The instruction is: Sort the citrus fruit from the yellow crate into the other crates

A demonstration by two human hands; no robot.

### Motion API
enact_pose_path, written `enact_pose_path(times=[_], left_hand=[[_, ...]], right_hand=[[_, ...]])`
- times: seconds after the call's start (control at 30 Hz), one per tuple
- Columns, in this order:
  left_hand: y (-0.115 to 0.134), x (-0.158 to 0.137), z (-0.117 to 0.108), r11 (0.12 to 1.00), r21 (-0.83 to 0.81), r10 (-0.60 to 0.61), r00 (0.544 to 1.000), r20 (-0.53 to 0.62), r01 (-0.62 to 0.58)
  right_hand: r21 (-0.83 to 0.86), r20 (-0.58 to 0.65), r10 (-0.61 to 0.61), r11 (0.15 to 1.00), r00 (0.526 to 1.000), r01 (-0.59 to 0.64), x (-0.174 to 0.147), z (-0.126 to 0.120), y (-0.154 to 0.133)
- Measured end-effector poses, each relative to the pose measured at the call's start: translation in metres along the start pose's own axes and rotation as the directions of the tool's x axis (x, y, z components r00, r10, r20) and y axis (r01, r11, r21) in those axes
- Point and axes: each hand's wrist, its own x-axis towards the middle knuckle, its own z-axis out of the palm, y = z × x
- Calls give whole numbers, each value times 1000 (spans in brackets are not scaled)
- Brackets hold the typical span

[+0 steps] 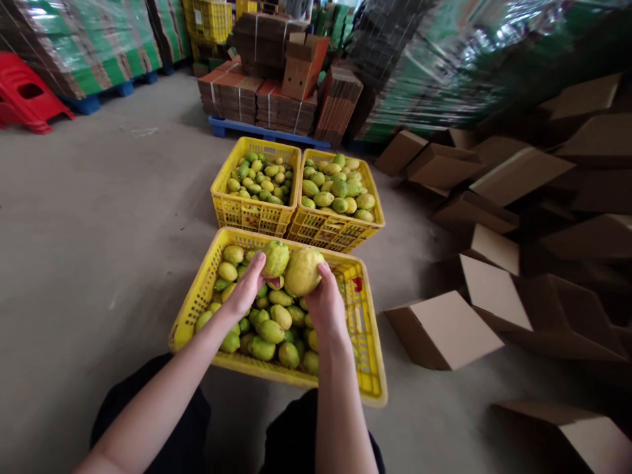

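My left hand (249, 287) grips a ribbed yellow-green lemon (275, 258), its thumb pressed against the near side. A larger, paler yellow lemon (303, 271) is in my right hand (326, 301), with the thumb on its right side. The two fruits are side by side, close together, above a wide yellow plastic crate (369, 329). Many green and yellow lemons (270, 331) lie loose in that crate, mostly in its left and middle parts. My forearms hide some of them.
Two more yellow crates full of lemons, a left one (254, 212) and a right one (336, 230), stand just beyond. Open cardboard boxes (444, 329) lie scattered on the right. Flattened cartons (232, 92) are stacked on a blue pallet (266, 133). A red stool (29, 92) stands far left.
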Motion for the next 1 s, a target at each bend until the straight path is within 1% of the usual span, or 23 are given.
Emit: enact_pose_path(times=[0.07, 0.13, 0.2, 0.27, 0.33, 0.4, 0.5, 0.6, 0.67, 0.73, 0.8, 0.83, 0.9, 0.93, 1.0], left_hand=[[0, 1, 1, 999, -7, 43, 999, -7, -43], [0, 2, 1, 997, -20, 76, 996, -42, -77], [1, 3, -1, 995, -24, 92, 993, -80, -94], [1, 3, -4, 996, -8, 93, 991, -92, -94], [1, 2, -7, 994, 53, 101, 991, -87, -97], [-1, 0, -9, 979, 165, 127, 990, -58, -116], [-7, -1, -9, 932, 320, 186, 982, -25, -168], [-14, 2, -8, 910, 348, 251, 968, -26, -226], [-14, 4, -8, 872, 393, 323, 946, -18, -290], [-10, 5, -10, 791, 495, 421, 907, -13, -360], [-5, 5, -13, 703, 587, 501, 865, -7, -402], [-2, 5, -14, 673, 611, 527, 850, 0, -417], [0, 4, -15, 644, 618, 557, 830, 25, -451], [1, 4, -15, 640, 609, 567, 823, 39, -469], [0, 3, -13, 654, 570, 571, 819, 59, -498]], right_hand=[[28, 13, -17, 999, 1000, 17, 0, 1, 1], [36, 9, -34, 999, 999, 34, 0, 3, 2], [21, 1, -37, 999, 999, 37, -1, 3, 2], [-2, -5, -29, 1000, 1000, 29, -3, 3, 1], [-52, 10, -20, 998, 1000, 20, -7, 1, -1], [-142, 26, -39, 989, 999, 43, -10, -1, -2], [-261, 60, -154, 951, 986, 164, -9, -5, 0], [-308, 99, -306, 895, 947, 322, -3, -8, 4], [-323, 118, -390, 854, 913, 407, 0, -8, 6], [-340, 142, -460, 809, 876, 480, 1, -8, 7], [-378, 146, -543, 742, 827, 554, 1, -7, 8], [-402, 138, -583, 705, 800, 583, 0, -7, 8], [-439, 121, -640, 651, 759, 619, 0, -6, 8], [-441, 121, -650, 642, 750, 627, 0, -5, 7], [-420, 145, -641, 650, 754, 633, -1, -5, 7]])
